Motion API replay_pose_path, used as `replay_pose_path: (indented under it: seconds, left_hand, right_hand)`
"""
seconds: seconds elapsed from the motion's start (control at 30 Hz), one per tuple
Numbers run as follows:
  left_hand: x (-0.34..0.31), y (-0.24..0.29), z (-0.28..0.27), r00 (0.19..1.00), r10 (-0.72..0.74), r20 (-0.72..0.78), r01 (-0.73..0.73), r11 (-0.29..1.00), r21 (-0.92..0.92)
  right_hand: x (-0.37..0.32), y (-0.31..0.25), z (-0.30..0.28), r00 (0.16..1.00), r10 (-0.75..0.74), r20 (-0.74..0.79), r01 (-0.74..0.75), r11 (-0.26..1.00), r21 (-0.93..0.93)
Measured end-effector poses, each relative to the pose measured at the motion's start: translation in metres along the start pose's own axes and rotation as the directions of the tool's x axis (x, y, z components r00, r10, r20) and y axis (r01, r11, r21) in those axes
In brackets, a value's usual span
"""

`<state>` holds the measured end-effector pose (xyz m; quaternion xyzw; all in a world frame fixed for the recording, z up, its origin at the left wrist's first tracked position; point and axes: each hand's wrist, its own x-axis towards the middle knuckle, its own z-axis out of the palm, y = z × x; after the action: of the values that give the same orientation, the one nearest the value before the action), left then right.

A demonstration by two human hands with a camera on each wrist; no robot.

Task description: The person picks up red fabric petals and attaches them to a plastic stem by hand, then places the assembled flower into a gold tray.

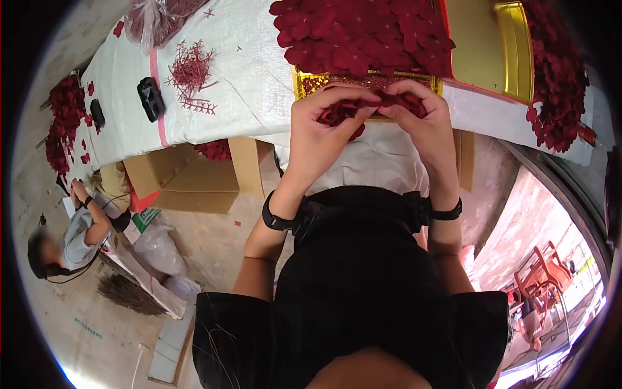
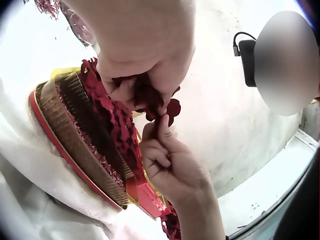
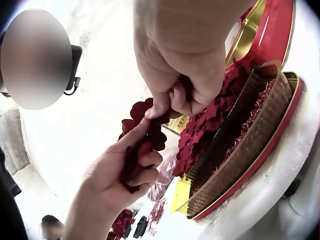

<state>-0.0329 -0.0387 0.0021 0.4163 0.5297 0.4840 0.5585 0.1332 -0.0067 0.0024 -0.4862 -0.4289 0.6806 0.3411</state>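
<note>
Both hands meet in front of the body, thumbs and fingertips close together. My left hand [image 1: 317, 126] holds a bunch of dark red petal-shaped fabric pieces [image 3: 131, 162] in its curled fingers, with several lobes [image 3: 156, 137] spreading past its fingertips. My right hand [image 1: 433, 126] pinches dark red petal pieces at the same spot, and more of them show inside its curled fingers. Just beyond the hands is a red-and-gold box [image 3: 240, 165] with a brown pleated inner wall and red shreds inside. A thick layer of dark red petals [image 1: 363, 32] lies over its far part.
A gold-lined red lid [image 1: 476, 45] lies to the right, beside another petal heap [image 1: 560, 84]. Leftward on the white-covered table are red stem pieces [image 1: 190, 71], a black object [image 1: 151, 99] and a plastic bag [image 1: 159, 23]. A cardboard box [image 1: 194, 181] stands below; another person [image 1: 81, 227] sits at left.
</note>
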Motion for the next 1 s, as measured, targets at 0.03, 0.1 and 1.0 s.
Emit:
replay_pose_path:
  seconds: [0.03,0.1,1.0]
  left_hand:
    - [0.000,0.000,0.000,1.000,0.005,0.003,-0.005,1.000,-0.002]
    - [0.000,0.002,0.000,0.998,0.055,-0.010,-0.054,0.998,0.045]
    - [0.014,0.003,-0.022,0.895,-0.134,-0.425,0.109,0.991,-0.083]
  right_hand:
    - [0.000,0.000,0.001,1.000,0.003,0.002,-0.003,1.000,0.005]
    - [-0.001,0.004,0.004,0.997,-0.074,-0.030,0.075,0.996,0.044]
    - [0.072,-0.001,0.024,0.695,-0.713,-0.096,0.454,0.538,-0.710]
